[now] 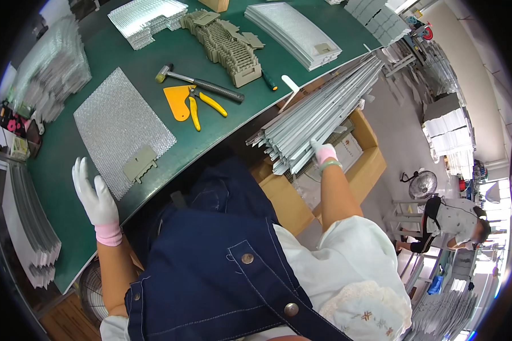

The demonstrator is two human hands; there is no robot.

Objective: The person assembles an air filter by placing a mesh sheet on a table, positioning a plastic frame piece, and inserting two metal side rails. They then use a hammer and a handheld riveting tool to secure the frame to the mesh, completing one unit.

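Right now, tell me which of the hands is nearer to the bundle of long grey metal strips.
Right. The right hand reaches onto the bundle of long grey metal strips at its near end; the left hand hovers open across the green table, beside the silver mesh sheet.

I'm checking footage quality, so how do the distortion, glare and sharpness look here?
Head view: fisheye bends the green table edge into a curve and blacks out the corners; daylight washes out the upper right; the mesh sheet glints; left hand and metal strips stay sharp.

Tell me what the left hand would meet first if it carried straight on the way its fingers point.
Probably the silver mesh sheet; the left hand hovers open, fingers aimed up along its near edge. Depth is unclear.
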